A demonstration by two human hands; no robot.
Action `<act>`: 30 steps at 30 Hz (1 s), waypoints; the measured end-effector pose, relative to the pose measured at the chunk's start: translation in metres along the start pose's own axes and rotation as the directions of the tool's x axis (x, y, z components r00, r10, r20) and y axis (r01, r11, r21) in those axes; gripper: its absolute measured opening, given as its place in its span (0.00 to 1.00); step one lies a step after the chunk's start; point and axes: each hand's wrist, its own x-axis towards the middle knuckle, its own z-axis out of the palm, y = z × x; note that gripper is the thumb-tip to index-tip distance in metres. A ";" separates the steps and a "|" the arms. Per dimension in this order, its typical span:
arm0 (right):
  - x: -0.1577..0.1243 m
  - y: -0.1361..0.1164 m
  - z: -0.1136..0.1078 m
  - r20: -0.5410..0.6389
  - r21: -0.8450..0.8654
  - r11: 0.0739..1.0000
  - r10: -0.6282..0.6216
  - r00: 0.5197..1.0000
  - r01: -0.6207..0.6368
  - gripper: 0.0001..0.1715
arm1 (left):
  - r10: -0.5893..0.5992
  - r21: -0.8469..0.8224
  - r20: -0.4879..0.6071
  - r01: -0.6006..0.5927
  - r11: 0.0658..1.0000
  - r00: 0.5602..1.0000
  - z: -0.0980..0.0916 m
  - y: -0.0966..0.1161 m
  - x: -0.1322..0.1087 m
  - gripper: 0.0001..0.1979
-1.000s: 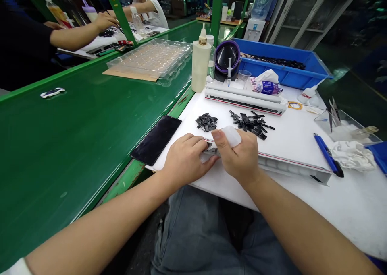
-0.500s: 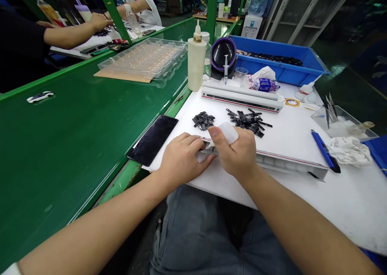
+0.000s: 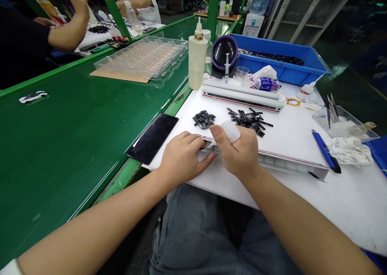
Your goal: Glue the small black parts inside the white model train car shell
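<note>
My left hand (image 3: pixel 181 159) and my right hand (image 3: pixel 238 152) meet at the left end of a long white strip holder (image 3: pixel 290 160) lying on the white table (image 3: pixel 347 202). Both hands are closed, pinching a small dark part (image 3: pixel 211 148) between their fingertips; the part is mostly hidden. The right index finger wears a white finger cot (image 3: pixel 230 131). Just beyond the hands lie a small pile of black parts (image 3: pixel 204 119) and a larger pile of black parts (image 3: pixel 249 120).
A black phone (image 3: pixel 153 137) lies at the table's left edge beside the green conveyor (image 3: pixel 75 122). Farther back stand a second white holder (image 3: pixel 242 96), a glue bottle (image 3: pixel 196 59), a blue bin (image 3: pixel 281 61) and clear trays (image 3: pixel 145 57). A blue pen (image 3: pixel 325 151) lies right. Other people work at the far left.
My hands stay in the same place on the holder. A co-worker's hand at the far left has lifted up. The small item on the conveyor has drifted left.
</note>
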 end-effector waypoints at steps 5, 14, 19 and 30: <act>0.001 0.000 -0.001 0.003 -0.001 1.000 -0.008 1.000 0.008 0.28 | 0.011 0.005 -0.006 -0.011 1.000 1.000 0.001 -0.001 0.000 0.14; 0.005 -0.008 -0.014 -0.101 0.243 0.958 0.180 0.978 -0.151 0.25 | 0.027 0.012 0.009 -0.027 1.000 1.000 -0.004 0.000 0.002 0.14; 0.042 0.002 -0.083 -0.198 0.535 0.829 0.311 0.930 -0.163 0.19 | 0.054 -0.009 -0.021 -0.054 0.998 0.998 -0.006 -0.002 0.003 0.12; 0.029 0.136 -0.181 0.147 0.594 0.610 0.559 0.816 -0.525 0.23 | 0.091 -0.059 -0.081 -0.096 0.994 0.993 -0.001 -0.013 0.004 0.11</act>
